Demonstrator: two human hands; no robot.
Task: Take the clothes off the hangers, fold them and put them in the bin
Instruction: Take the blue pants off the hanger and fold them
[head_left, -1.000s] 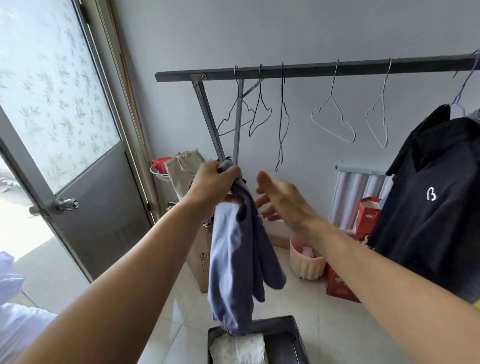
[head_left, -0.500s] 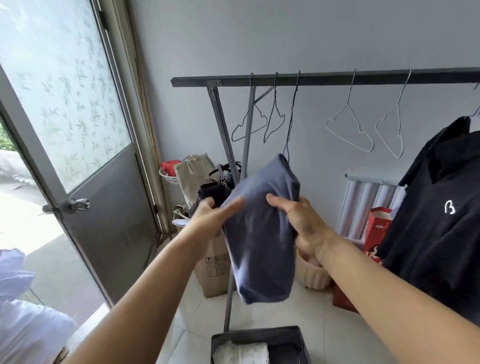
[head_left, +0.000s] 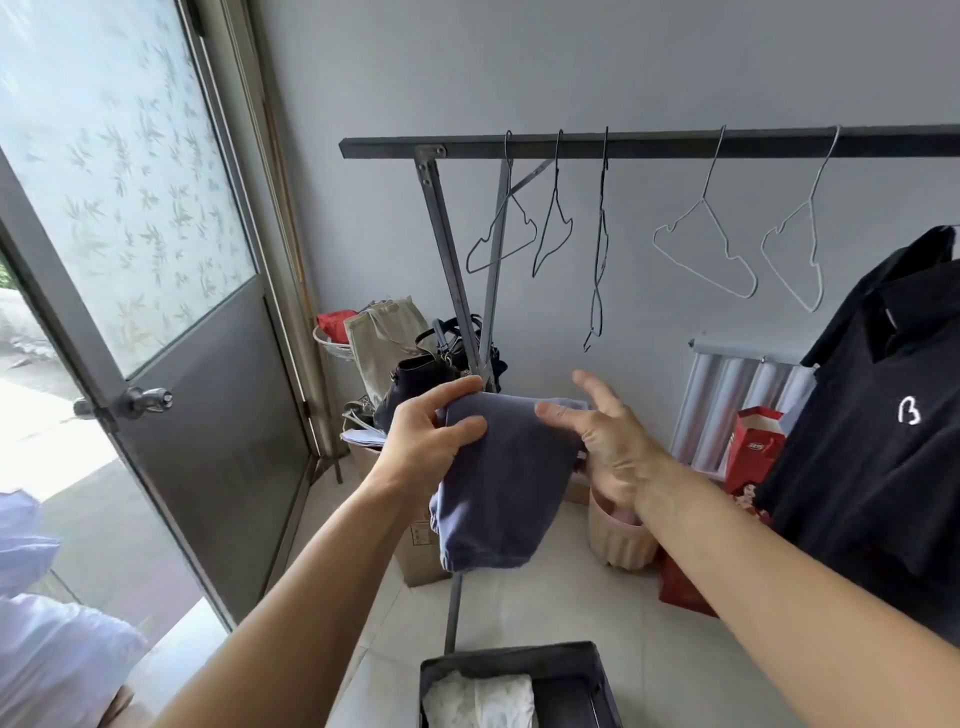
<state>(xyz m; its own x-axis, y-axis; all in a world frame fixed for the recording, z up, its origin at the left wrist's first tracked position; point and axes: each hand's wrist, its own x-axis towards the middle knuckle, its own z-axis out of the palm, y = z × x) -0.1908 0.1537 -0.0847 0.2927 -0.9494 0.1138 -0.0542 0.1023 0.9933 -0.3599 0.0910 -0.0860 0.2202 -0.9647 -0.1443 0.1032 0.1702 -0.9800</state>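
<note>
Both forearms outstretched, left hand (head_left: 423, 447) gripping folded blue garment (head_left: 501, 483), right hand (head_left: 610, 441) open-fingered against it.

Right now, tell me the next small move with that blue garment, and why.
Probably lower the blue garment into the bin. It already hangs folded, the left hand pinching its top edge and the right hand steadying the other side with straight fingers. The bin sits below with bare space beside the white folded cloth.
</note>
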